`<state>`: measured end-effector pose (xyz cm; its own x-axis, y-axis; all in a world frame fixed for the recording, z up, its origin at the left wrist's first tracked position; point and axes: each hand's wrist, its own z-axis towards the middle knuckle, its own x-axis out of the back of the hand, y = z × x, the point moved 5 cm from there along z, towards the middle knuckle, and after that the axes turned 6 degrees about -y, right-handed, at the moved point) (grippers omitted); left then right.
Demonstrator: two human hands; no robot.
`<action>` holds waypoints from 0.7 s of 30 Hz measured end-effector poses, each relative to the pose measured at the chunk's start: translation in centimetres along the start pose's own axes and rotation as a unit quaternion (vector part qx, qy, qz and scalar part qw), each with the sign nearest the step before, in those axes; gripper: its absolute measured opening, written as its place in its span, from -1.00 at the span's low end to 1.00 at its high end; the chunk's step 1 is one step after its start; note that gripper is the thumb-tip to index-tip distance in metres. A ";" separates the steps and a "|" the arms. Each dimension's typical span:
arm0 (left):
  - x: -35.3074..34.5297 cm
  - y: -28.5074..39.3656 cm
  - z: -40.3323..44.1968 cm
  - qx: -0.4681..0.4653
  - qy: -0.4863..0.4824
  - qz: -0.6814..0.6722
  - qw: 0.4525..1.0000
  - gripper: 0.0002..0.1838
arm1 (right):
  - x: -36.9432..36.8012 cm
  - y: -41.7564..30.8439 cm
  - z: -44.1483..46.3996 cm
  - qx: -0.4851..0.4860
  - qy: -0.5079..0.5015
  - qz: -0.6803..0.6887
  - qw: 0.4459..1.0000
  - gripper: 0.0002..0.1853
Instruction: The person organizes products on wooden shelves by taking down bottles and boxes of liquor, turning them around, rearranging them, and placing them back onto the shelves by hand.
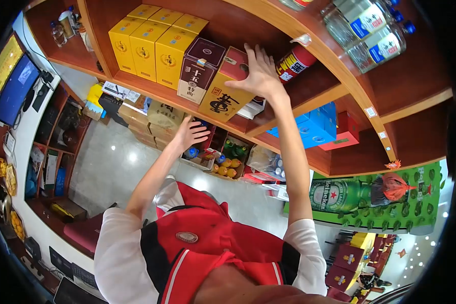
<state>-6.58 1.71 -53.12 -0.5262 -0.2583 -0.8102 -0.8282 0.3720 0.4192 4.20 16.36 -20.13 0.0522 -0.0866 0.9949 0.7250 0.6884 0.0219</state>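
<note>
My right hand (261, 76) lies with fingers spread against the right side and top of a gold box with a red lid (225, 96), its thumb across the front. The box stands on the wooden shelf, marked with large black characters. Touching its left side is a dark purple and cream box (200, 71). My left hand (191, 134) hovers below the shelf's front edge, fingers stretched apart, holding nothing. Several yellow boxes (172, 53) stand in rows farther left. Just right of my right hand leans a red and black can (294, 64).
Clear bottles with blue caps (382, 48) lie on the upper right shelf. Blue boxes (316, 124) and a red box (344, 130) occupy a lower compartment. Beneath the shelf, cartons (164, 121) and a crate of orange-capped bottles (227, 167) sit on the floor. A counter with monitors (17, 86) runs along the left.
</note>
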 end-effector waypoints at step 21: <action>-8.6 2.4 -1.2 0.030 -0.239 -0.151 0.959 -0.09 | -4.4 -10.5 -15.4 0.028 0.158 0.022 0.987 0.00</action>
<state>-4.24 3.80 -44.65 -0.1036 0.0703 -0.9921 -0.9089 0.3983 0.1231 6.95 -1.54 -26.29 0.3016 -0.2698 0.9145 0.6790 0.7341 -0.0073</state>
